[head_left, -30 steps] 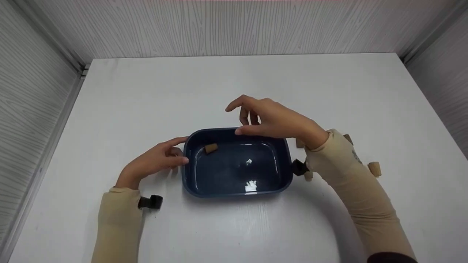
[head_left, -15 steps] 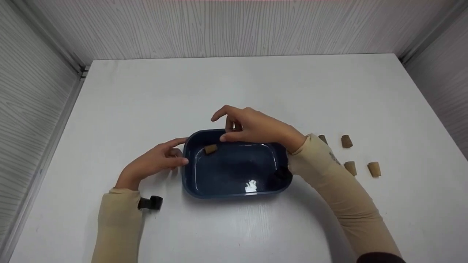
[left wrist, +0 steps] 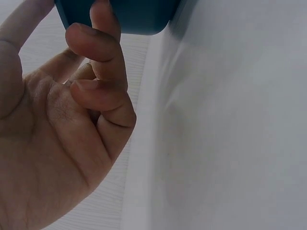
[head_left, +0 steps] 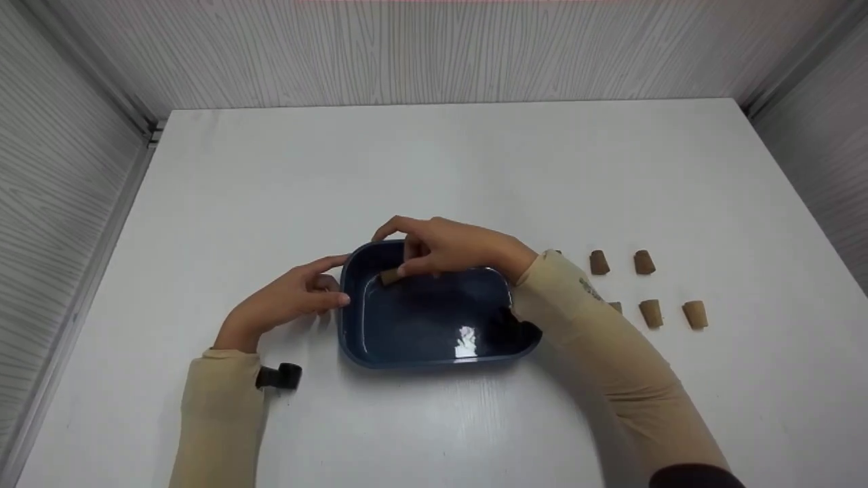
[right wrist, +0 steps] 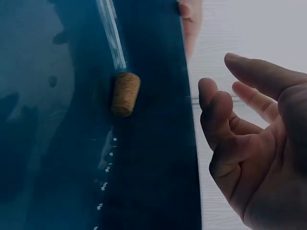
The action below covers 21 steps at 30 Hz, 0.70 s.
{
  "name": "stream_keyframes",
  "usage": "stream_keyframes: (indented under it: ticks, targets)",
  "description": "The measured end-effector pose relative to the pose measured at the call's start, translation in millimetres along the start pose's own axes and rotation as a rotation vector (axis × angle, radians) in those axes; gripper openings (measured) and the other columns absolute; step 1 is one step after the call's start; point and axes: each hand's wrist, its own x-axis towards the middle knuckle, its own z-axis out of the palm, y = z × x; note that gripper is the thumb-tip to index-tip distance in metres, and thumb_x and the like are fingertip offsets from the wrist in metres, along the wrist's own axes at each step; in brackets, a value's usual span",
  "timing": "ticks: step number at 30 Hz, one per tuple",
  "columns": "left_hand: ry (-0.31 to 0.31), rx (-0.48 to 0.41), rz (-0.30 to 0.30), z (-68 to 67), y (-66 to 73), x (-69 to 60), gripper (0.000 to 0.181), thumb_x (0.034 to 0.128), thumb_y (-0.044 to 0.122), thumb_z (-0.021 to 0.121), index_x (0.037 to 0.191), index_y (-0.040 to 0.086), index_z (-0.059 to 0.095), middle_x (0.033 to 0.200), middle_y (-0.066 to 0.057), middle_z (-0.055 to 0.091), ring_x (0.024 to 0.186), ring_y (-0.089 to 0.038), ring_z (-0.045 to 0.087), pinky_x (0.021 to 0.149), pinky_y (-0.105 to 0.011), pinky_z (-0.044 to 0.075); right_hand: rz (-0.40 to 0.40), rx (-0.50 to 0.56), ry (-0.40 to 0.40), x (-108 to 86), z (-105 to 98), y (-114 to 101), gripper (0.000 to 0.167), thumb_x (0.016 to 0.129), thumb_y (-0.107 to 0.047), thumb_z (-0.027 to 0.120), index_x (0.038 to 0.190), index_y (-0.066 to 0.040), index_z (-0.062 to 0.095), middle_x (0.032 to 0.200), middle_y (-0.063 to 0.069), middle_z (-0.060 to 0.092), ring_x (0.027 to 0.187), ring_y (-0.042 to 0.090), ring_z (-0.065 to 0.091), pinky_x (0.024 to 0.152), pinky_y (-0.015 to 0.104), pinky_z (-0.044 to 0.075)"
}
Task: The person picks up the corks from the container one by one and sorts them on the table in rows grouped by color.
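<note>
A deep blue plastic tub (head_left: pixel 434 362) stands on the white table. One tapered cork stopper (right wrist: pixel 126 94) lies inside it at the far left. My left hand (head_left: pixel 288 298) holds the tub's left side, its thumb on the rim and its index finger at the far corner. In the left wrist view, that hand's (left wrist: pixel 76 110) other fingers are bent near the tub's wall (left wrist: pixel 141 21). My right hand (head_left: pixel 451 245) reaches over the far rim, its thumb tip at the cork in the head view. The right wrist view shows that hand's (right wrist: pixel 259 143) fingers half bent, with nothing between them.
Several more cork stoppers stand in two rows right of the tub: a dark one (head_left: pixel 643 262) behind, a lighter one (head_left: pixel 694 315) in front. My right sleeve (head_left: pixel 597 325) partly hides the rows. Wood-grain panels (head_left: pixel 434 54) enclose the table.
My right hand has moved left and down into the tub, toward the cork stopper. The right arm has uncovered more of the corks on the table. My left hand and the tub stay put.
</note>
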Motion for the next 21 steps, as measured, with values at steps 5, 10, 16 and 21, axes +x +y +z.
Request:
stream_keyframes:
  ticks: [5,10,16,21]
  targets:
    - [0.002,-0.005,0.003,0.8,-0.1,-0.7,0.067,0.0927,0.026,0.065,0.150,0.015,0.033,0.086,-0.001,0.058,0.070,-0.011,0.050,0.064,-0.026,0.043,-0.003,0.002,-0.040,2.8,3.5,6.7,0.045,0.097,-0.017,0.058,0.139,-0.023,0.042,0.089,0.017,0.069,0.060,0.029,0.060,0.062,0.030,0.049]
    - [0.007,0.010,0.000,0.6,0.2,-0.8,0.067,0.0927,0.027,0.065,0.150,0.015,0.033,0.087,-0.001,0.059,0.070,-0.012,0.050,0.065,-0.027,0.043,-0.011,-0.020,-0.077,5.2,6.2,8.1,0.044,0.098,-0.013,0.054,0.140,-0.020,0.041,0.087,0.018,0.069,0.057,0.026,0.060,0.061,0.029,0.050]
    - [0.009,0.012,0.001,0.3,0.8,-1.0,0.068,0.0925,0.028,0.065,0.151,0.016,0.032,0.088,0.000,0.060,0.071,-0.013,0.050,0.066,-0.027,0.043,0.030,-0.070,-0.118,7.0,9.9,7.3,0.044,0.098,-0.010,0.053,0.139,-0.020,0.042,0.084,0.016,0.069,0.057,0.026,0.061,0.062,0.028,0.050]
    - [0.003,0.007,0.004,0.8,1.2,-1.1,0.069,0.0923,0.027,0.066,0.151,0.015,0.031,0.088,-0.001,0.060,0.071,-0.014,0.050,0.065,-0.027,0.043,0.079,-0.116,-0.170,8.7,14.1,9.6,0.044,0.098,-0.011,0.053,0.139,-0.024,0.043,0.079,0.013,0.066,0.059,0.025,0.060,0.060,0.028,0.049]
